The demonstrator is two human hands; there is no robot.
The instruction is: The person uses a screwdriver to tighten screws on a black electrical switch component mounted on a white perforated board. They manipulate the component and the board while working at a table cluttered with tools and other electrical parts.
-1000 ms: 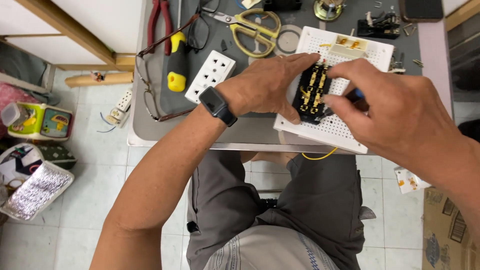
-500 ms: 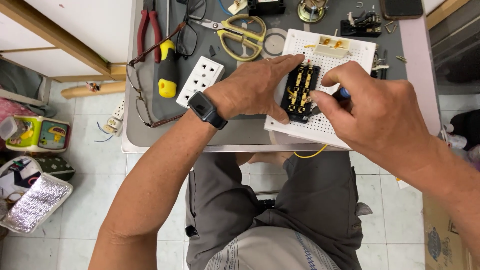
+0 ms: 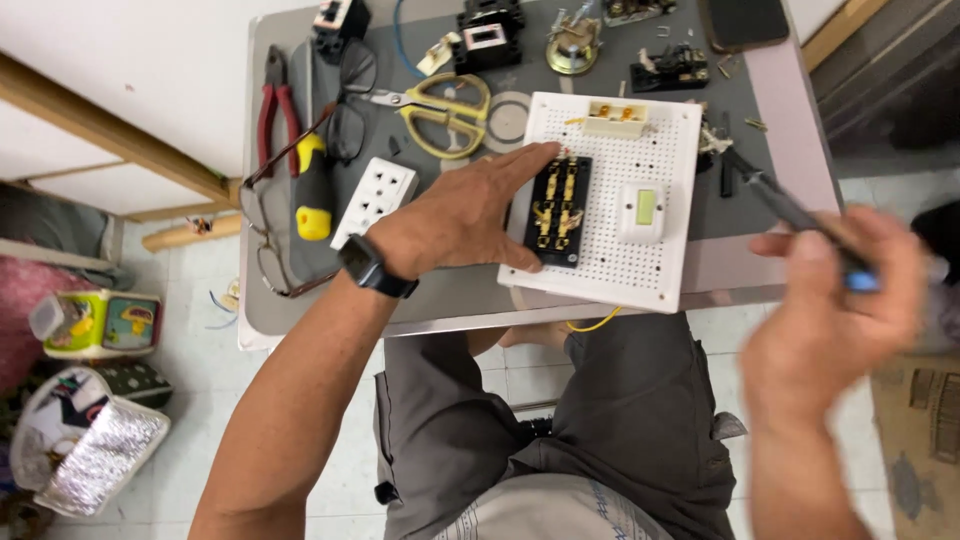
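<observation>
A white perforated board (image 3: 660,270) lies on the grey table (image 3: 470,290). It carries a black socket block with brass contacts (image 3: 556,211), a white switch with a green button (image 3: 641,212) and a small cream terminal piece (image 3: 615,117). My left hand (image 3: 460,215), with a dark watch on the wrist, lies flat against the board's left edge, fingertips touching the black block. My right hand (image 3: 835,300) is off to the right of the board, blurred, gripping a dark screwdriver with a blue handle (image 3: 790,210) whose tip points up-left toward the board's top right corner.
On the table left of the board lie a white socket plate (image 3: 375,200), a yellow-handled tool (image 3: 313,185), red pliers (image 3: 273,105), eyeglasses (image 3: 270,240) and yellow scissors (image 3: 445,110). Black electrical parts and a phone (image 3: 745,20) sit along the far edge. Bags and boxes stand on the tiled floor at left.
My right hand has pulled away from the black block to the right with the screwdriver, uncovering the switch. My left hand stays on the board's left side.
</observation>
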